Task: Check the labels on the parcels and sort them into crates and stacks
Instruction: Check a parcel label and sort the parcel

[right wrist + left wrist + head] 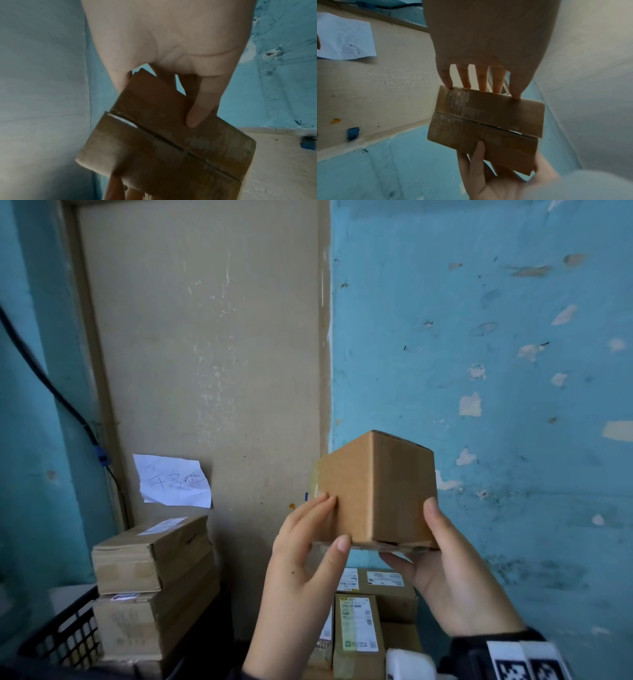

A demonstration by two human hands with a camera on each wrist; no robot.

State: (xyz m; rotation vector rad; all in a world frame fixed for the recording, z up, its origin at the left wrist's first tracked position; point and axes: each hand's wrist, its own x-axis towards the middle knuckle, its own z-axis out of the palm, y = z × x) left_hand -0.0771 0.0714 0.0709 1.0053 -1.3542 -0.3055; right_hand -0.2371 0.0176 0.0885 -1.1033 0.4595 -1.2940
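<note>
A small brown cardboard box [394,491] is held up in the air in front of the wall, one vertical edge turned toward me. The two faces I see are plain, with no label. My left hand [334,523] pinches its lower left part, fingers on the left face and thumb at the bottom edge. My right hand [416,534] grips the right side, thumb on the face and fingers underneath. In the left wrist view the box [488,121] shows its taped flap seam, with the left fingertips [481,86] along one edge. In the right wrist view a right finger [197,115] lies on the box [171,148].
A stack of larger cardboard boxes [154,559] stands at the left beside a black mesh crate [65,635]. Labelled parcels [359,628] lie below my hands. A handwritten paper note [174,481] hangs on the beige door, and a black cable [51,385] runs down the blue wall.
</note>
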